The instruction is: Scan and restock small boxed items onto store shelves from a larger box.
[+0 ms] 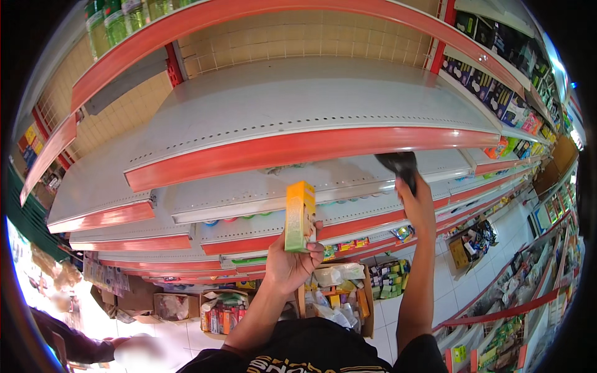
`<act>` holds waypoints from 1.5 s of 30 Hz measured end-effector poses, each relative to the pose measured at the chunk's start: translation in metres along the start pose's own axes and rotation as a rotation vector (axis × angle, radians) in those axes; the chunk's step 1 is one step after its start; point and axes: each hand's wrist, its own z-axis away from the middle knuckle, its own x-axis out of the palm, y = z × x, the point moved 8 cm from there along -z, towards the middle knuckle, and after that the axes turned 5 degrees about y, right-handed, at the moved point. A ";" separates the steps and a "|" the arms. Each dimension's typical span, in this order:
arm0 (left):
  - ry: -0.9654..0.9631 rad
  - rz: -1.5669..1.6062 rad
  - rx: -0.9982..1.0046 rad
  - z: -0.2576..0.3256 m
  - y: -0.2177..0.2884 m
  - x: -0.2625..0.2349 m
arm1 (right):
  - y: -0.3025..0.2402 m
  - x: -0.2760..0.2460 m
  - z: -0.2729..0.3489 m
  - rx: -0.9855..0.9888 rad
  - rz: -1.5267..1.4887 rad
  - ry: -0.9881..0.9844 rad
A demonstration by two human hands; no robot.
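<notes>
My left hand (289, 267) is closed around a small upright carton (299, 214), yellow at the top and green at the bottom, with a picture on its side. It is held in front of the shelves, below the red-edged upper shelf (311, 148). Further right, my right hand (420, 202) grips the handle of a black tool (399, 165) with a wide head, shaped like a hand brush. That head reaches in under the upper shelf, over a lower grey shelf (348, 179); its working edge is hidden.
Below, open cardboard boxes (369, 323) of packaged goods stand on the white tiled floor (451, 283). Green bottles (115, 25) line the top left shelf. Stocked racks (516, 298) run along the right. Another person's dark sleeve (81, 345) shows at lower left.
</notes>
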 end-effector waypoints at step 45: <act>-0.117 -1.033 0.677 0.035 0.000 0.051 | -0.004 0.087 -0.078 -0.244 0.776 0.141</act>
